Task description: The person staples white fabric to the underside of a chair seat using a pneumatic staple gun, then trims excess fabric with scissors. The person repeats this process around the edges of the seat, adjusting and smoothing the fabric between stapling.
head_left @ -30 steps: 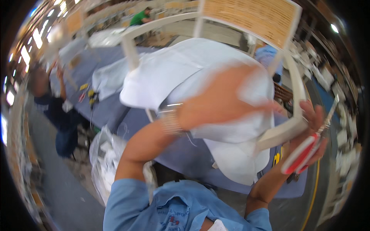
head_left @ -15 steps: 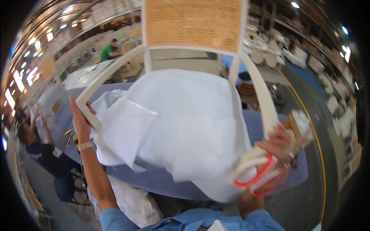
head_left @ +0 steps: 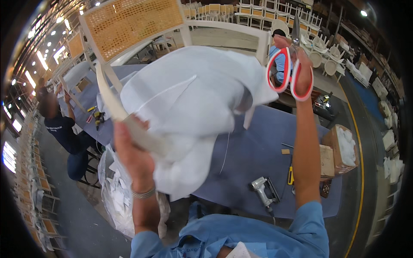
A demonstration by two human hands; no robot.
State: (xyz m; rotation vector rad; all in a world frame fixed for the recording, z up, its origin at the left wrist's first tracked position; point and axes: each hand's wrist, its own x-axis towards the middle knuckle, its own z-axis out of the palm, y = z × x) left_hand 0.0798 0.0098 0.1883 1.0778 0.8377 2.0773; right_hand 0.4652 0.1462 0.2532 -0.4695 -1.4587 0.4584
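An armchair with a woven cane back (head_left: pixel 133 26) and pale wooden frame stands turned on the blue-covered table (head_left: pixel 254 142). Loose white cloth (head_left: pixel 193 92) drapes over its seat and hangs past the edge towards me. My left hand (head_left: pixel 135 155), blurred, is closed round the front of the near chair arm (head_left: pixel 112 94), fingertips showing on its far side. My right hand (head_left: pixel 301 71) is raised near the front end of the other chair arm (head_left: pixel 228 28); whether it touches the wood I cannot tell. It holds scissors (head_left: pixel 282 71) with red and white handles, blades pointing up.
On the table lie a staple gun (head_left: pixel 263 193) with a hose, a yellow-handled tool (head_left: pixel 291 175) and an open cardboard box (head_left: pixel 342 148) of white stuffing. A clear bag (head_left: pixel 116 189) of scraps sits below the left edge. A co-worker (head_left: pixel 60 122) stands at the left.
The chair has swung round, its back moving to the left. My right hand has gone from low on the right chair arm up and away with the scissors. My left hand has come nearer me.
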